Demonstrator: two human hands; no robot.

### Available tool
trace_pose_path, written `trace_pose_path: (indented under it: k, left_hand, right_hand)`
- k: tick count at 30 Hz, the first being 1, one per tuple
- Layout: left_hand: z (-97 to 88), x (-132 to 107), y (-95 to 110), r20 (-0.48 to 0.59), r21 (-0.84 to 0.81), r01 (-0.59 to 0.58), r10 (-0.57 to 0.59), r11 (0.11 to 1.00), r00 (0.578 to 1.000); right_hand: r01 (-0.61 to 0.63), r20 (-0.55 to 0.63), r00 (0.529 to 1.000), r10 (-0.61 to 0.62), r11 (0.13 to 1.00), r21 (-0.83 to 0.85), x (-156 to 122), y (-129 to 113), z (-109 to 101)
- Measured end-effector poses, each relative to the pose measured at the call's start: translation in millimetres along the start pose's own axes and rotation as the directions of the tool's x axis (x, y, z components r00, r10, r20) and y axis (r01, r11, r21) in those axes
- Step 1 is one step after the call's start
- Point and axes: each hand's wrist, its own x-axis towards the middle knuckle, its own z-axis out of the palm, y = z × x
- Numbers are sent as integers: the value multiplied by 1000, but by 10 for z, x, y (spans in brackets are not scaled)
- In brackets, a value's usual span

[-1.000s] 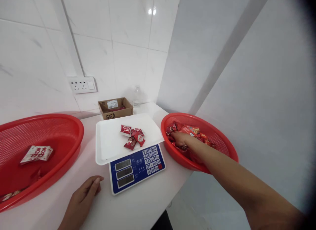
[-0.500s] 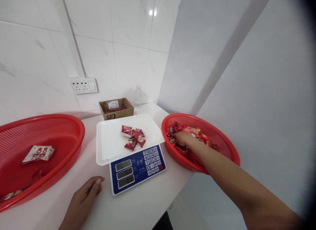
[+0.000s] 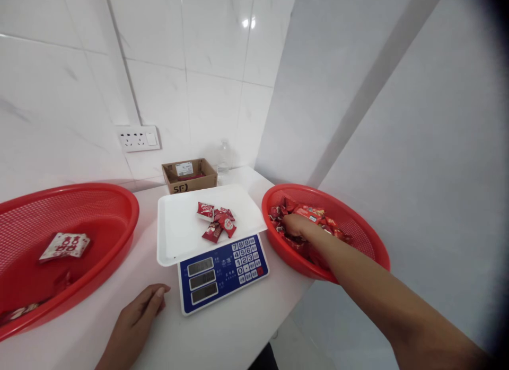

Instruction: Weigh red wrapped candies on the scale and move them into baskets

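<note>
Head view | right hand (image 3: 296, 225) deep among shiny red candy packets (image 3: 314, 212) in round red plastic basket (image 3: 360, 229), grip hidden, cannot tell | left hand (image 3: 137, 314) loose, empty, on white tabletop (image 3: 238, 333)

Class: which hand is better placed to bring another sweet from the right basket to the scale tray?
Likely the right hand: it is among the wrapped sweets in the right basket, beside the white tray. The left hand lies on the counter left of the scale.
</note>
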Motion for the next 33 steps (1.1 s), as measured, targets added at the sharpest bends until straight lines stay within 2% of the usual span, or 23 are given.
trace_pose_path:
  k: [4, 7, 12, 15, 18, 22, 29, 31, 33]
  left_hand:
    - [8, 6, -15, -9, -10, 5, -5, 1000, 1000]
    - [8, 5, -11, -11, -9, 7, -7, 1000, 1000]
    - [6, 3, -1, -10, -10, 0, 0, 1000, 1000]
    - [13, 13, -14, -16, -34, 18, -18, 999, 1000]
    - [16, 20, -25, -11, -25, 22, -22, 999, 1000]
    - [11, 22, -32, 14, 19, 20, -20, 1000, 1000]
    - [8, 17, -42, 7, 32, 0, 0, 999, 1000]
    - [4, 15, -39, 3, 29, 6, -6, 1000, 1000]
    - [1, 14, -34, 6, 23, 15, -15, 1000, 1000]
  right_hand:
    - [12, -58, 998, -8, 997, 72, 11, 29, -47]
    - [29, -152, 988, -6, 988, 152, -9, 81, -125]
    - [114, -348, 937, 1, 943, 311, -46, 193, -233]
    - [162, -402, 916, 8, 908, 387, -55, 263, -253]
    - [142, -444, 894, 66, 896, 421, -59, 315, -266]
    - [46, -505, 845, 178, 916, 399, -65, 317, -299]
    - [-27, -607, 768, 204, 957, 288, -152, 289, -377]
    - [-50, -615, 764, 192, 969, 240, -192, 297, -382]
    - [-63, -597, 786, 161, 981, 183, -216, 286, -362]
